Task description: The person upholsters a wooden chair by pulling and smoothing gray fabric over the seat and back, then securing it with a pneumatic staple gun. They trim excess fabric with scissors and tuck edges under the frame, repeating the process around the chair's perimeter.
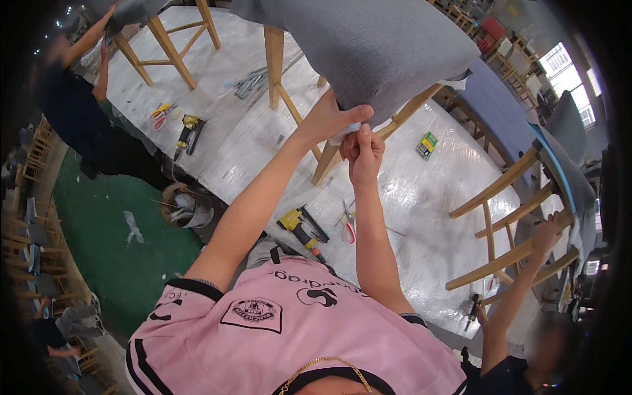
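Grey fabric cover is seen draped over the padded seat of a wooden chair standing on the counter, which is wrapped in clear plastic film. The cloth is judged soft, light and pliable, with some stretch; it is best taken at its free lower edge, where it can be pinched and drawn taut. The chair frame is judged stiff and moderately heavy.

Left hand is pressed against the underside edge of the seat, fingers curled closed on the fabric hem. Right hand is held just beside it, fingers pinched together on the same edge, where a bit of pale lining shows.

On the counter below, a yellow staple gun and red-handled scissors are noted. A second person's hand is seen on another chair, well apart.
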The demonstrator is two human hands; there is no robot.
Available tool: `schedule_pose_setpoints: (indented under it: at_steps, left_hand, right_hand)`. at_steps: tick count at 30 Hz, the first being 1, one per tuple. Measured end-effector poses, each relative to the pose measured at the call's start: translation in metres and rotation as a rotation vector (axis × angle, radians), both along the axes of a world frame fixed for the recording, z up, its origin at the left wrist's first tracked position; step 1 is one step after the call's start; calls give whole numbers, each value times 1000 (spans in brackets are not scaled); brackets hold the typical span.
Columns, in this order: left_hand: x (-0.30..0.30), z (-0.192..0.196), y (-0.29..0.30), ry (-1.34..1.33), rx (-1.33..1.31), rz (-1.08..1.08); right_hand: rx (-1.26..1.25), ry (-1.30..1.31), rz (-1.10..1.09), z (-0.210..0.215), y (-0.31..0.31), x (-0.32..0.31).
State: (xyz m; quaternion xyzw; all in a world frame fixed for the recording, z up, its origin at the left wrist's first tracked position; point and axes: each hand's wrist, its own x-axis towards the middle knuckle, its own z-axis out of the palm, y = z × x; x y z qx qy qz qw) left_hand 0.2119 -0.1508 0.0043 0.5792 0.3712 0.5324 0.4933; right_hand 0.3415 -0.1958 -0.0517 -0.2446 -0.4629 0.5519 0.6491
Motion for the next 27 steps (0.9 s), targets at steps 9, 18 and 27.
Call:
schedule_pose_setpoints:
  at_steps: [9, 18, 27]
  left_hand:
    - [19, -25, 8, -275, 132, -7]
    - [25, -20, 10, -276, 104, 38]
    - [29, -53, 13, -203, 191, -36]
  right_hand:
    - [293, -990, -647, 173, -24, 52]
    - [396, -2047, -738, 206, 39, -44]
    - [465, -2156, -989, 187, 88, -110]
